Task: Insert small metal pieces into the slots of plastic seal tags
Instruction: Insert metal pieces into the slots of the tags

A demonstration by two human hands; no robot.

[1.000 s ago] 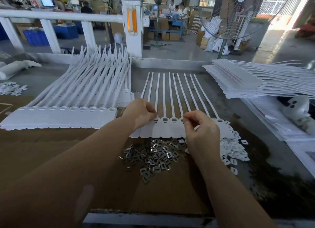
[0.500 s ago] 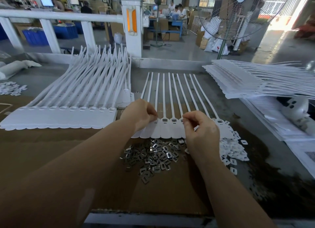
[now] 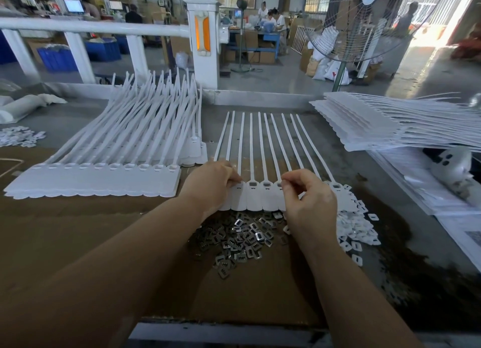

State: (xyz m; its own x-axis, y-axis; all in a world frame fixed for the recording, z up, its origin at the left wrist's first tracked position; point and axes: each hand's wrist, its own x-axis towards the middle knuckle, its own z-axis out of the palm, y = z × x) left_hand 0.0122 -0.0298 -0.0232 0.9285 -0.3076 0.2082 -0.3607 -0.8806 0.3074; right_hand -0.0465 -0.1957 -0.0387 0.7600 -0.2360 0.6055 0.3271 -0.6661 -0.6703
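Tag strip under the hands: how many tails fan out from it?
10. The tails fan side by side toward the far table edge from the strip; their lower ends partly hide behind left hand and right hand.

One strip of joined white seal tags [image 3: 253, 199] lies flat on the tabletop [image 3: 325, 144], with ten straps fanning away from it. Two hands work at the strip: the left hand [image 3: 210, 183] and the right hand [image 3: 309, 201]. One loose heap of small metal pieces [image 3: 239, 243], too many to count, sits just in front of the strip, and one heap of small white plastic pieces [image 3: 356, 230] lies beside it, with a second such scatter [image 3: 18, 136] far left. Two stacks of tag strips flank the work: one at left [image 3: 104, 175] and one at right [image 3: 390, 123]. One standing fan [image 3: 346, 35] rises beyond.
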